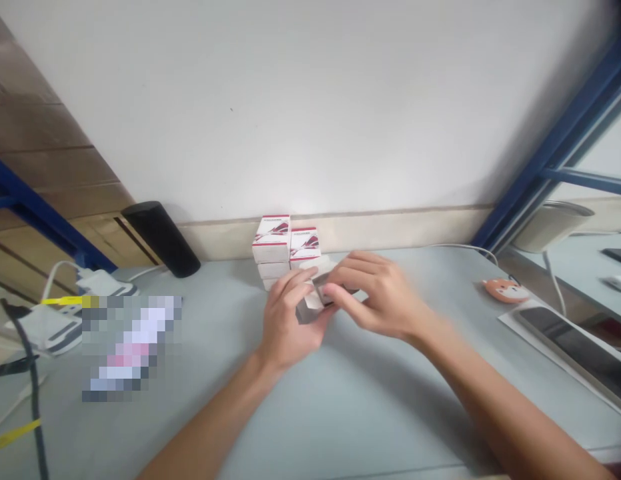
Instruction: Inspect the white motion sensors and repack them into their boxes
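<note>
- Our pale grey-blue tabletop [340, 413] runs back to a white wall [290, 100].
- A stack of white cartons with red-and-dark print [271, 239] stands near the wall, a black cylinder [160, 239] well to its left.
- Our left hand [290, 320] and right hand [377, 293] — fingers curled, not spread — pinch a small white box [314, 300] between them, just before the stack.
- An orange fox-shaped object [504, 291] lies off to the right.

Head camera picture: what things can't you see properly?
Head view:
- Small box: mostly hidden by the left hand and right hand.
- Stacked white boxes: lower ones partly hidden by hands; print too small.
- Pixelated thing: blurred, kind unknown.
- Dark screen device: cut off by right edge.
</note>
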`<control>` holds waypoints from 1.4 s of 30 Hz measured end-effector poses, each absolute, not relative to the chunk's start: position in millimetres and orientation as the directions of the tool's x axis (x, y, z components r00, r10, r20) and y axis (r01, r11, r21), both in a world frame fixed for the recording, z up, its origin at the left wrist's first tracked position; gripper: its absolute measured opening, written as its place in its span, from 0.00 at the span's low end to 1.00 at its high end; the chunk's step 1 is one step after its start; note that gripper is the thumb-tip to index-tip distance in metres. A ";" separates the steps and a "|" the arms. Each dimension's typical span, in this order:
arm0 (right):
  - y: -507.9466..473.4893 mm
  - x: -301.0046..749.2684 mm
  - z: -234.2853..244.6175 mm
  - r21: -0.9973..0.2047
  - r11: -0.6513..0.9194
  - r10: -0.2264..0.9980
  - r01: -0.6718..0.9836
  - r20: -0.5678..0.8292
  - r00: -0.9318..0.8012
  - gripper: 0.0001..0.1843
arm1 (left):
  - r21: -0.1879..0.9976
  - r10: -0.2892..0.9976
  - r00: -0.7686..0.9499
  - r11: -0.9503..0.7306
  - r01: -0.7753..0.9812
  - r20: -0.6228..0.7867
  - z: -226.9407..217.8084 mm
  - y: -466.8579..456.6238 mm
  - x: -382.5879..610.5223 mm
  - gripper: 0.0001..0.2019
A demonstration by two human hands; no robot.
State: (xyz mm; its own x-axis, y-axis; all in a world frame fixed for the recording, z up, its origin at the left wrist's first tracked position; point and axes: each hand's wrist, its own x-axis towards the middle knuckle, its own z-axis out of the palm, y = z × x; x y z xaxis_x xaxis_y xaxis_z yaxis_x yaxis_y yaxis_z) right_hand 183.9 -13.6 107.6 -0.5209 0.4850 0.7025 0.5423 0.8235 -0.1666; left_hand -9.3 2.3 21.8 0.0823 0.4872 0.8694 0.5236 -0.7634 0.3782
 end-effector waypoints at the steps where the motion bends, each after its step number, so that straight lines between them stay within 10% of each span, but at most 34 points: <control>1: -8.2 190.9 100.5 -0.166 0.816 0.495 0.554 0.696 -0.520 0.15 | 0.320 0.448 0.124 -0.781 0.536 0.885 23.4 3.1 -10.5 0.28; 7: 0.6 205.1 76.5 -0.077 0.711 0.495 0.699 0.761 -0.419 0.08 | 0.160 0.343 0.207 -0.787 0.596 0.916 27.8 2.6 -14.6 0.33; 19: -0.9 204.4 79.1 -0.420 0.758 0.642 0.498 0.616 -0.456 0.08 | 0.025 0.300 0.317 -0.760 0.649 0.900 32.1 -0.9 -16.2 0.32; 24: 10.8 223.8 82.2 -0.585 0.615 0.726 0.528 0.681 -0.092 0.09 | 0.118 0.358 0.247 -0.748 0.654 0.901 32.0 1.8 -17.6 0.32; 33: 53.0 256.1 27.9 -0.389 0.194 0.975 0.901 0.177 -0.134 0.14 | 0.103 0.366 0.291 -0.760 0.642 0.884 32.4 1.2 -16.7 0.30; 42: 12.6 227.1 69.8 -0.333 0.708 0.581 0.623 0.775 -0.247 0.15 | 0.057 0.373 0.362 -0.759 0.649 0.854 33.7 -2.6 -13.1 0.29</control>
State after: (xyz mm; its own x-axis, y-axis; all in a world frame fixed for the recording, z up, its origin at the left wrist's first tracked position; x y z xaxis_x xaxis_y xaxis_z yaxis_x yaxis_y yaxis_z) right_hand 227.1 12.6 69.8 -0.2470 0.5814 0.7752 0.6227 0.7082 -0.3327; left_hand -13.1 -2.6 33.7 0.3618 0.3728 0.8545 0.6485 -0.7591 0.0566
